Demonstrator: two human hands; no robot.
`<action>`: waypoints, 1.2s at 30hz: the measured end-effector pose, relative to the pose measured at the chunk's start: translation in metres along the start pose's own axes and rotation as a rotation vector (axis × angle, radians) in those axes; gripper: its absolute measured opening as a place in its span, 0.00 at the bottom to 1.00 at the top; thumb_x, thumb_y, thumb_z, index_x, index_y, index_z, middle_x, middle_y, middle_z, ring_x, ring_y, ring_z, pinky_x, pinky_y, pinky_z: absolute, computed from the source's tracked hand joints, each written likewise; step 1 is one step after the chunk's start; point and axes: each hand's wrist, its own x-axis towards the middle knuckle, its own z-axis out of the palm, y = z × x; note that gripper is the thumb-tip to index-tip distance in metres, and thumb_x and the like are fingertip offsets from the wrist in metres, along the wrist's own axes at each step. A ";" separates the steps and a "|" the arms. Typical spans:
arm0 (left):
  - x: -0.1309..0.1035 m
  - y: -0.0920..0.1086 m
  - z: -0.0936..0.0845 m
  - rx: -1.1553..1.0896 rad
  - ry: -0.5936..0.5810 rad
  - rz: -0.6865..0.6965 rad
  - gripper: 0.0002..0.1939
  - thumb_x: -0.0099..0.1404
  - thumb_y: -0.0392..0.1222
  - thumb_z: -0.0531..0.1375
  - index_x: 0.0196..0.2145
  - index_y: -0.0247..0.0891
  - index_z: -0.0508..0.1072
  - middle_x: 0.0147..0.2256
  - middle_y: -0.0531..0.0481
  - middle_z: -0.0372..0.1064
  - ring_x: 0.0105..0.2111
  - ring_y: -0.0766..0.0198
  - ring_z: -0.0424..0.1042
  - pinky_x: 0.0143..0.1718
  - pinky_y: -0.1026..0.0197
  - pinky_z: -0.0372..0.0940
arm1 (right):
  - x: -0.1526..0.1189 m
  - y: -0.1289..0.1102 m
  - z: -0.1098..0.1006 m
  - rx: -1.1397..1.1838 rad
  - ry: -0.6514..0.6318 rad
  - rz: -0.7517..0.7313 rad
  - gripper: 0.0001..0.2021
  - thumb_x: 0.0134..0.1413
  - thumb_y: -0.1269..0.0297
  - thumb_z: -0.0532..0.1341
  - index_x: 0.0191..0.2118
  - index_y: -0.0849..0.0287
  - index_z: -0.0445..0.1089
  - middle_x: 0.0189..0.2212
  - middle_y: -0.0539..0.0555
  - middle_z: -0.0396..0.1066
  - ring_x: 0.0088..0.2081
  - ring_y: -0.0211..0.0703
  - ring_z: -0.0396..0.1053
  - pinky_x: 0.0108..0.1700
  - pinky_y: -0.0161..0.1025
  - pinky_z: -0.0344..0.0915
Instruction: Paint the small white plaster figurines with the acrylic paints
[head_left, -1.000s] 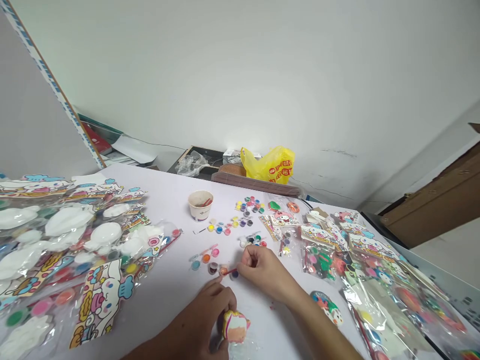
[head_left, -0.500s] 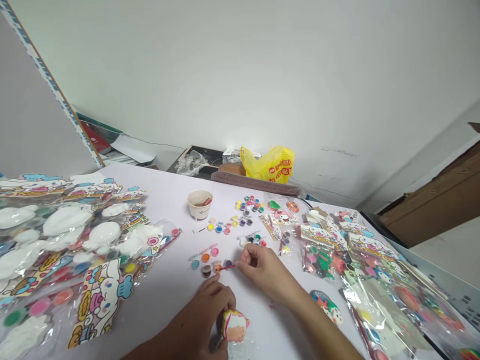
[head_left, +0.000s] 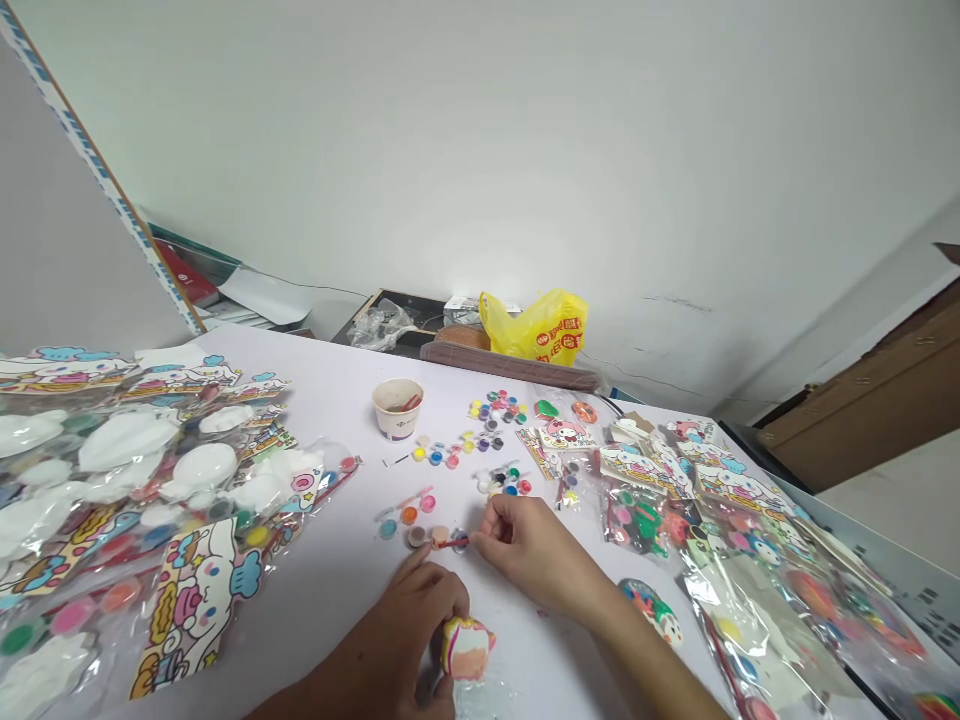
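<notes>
My left hand (head_left: 409, 625) grips a small plaster figure (head_left: 466, 650) painted pink, orange and yellow, low at the front of the table. My right hand (head_left: 525, 548) pinches a thin red paintbrush (head_left: 456, 543), its tip at a strip of small open paint pots (head_left: 420, 528) on the white table (head_left: 337, 580). The brush tip rests at the brown and orange pots. Both forearms enter from the bottom edge.
A paper cup (head_left: 398, 407) stands behind the pots, with more paint-pot strips (head_left: 495, 412) near it. Bagged white plaster blanks (head_left: 127, 470) cover the left side; bagged cartoon kits (head_left: 712, 500) cover the right. A painted figure (head_left: 651, 610) lies by my right wrist. A yellow bag (head_left: 540, 330) sits behind the table.
My right hand and the brush tip have shifted slightly along the paint pots. My left hand still holds the figure in the same place.
</notes>
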 end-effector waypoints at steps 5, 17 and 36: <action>0.001 0.000 -0.002 0.007 -0.007 -0.003 0.22 0.44 0.29 0.56 0.38 0.43 0.61 0.34 0.54 0.66 0.39 0.58 0.65 0.64 0.45 0.48 | 0.000 -0.002 0.003 -0.016 0.016 -0.004 0.06 0.51 0.70 0.59 0.24 0.59 0.64 0.21 0.47 0.67 0.23 0.35 0.60 0.24 0.31 0.53; 0.002 -0.008 0.005 0.022 -0.004 -0.016 0.20 0.43 0.30 0.55 0.36 0.43 0.62 0.34 0.52 0.66 0.39 0.57 0.65 0.63 0.44 0.51 | 0.003 0.000 0.000 0.010 0.011 0.027 0.08 0.54 0.68 0.59 0.25 0.59 0.66 0.21 0.48 0.67 0.25 0.36 0.60 0.27 0.32 0.53; -0.003 0.010 -0.005 0.009 0.055 -0.037 0.21 0.47 0.27 0.55 0.40 0.42 0.63 0.36 0.52 0.66 0.41 0.57 0.65 0.61 0.48 0.53 | 0.005 0.004 -0.009 0.005 0.031 0.015 0.09 0.57 0.67 0.58 0.26 0.59 0.65 0.22 0.49 0.69 0.24 0.37 0.61 0.27 0.32 0.54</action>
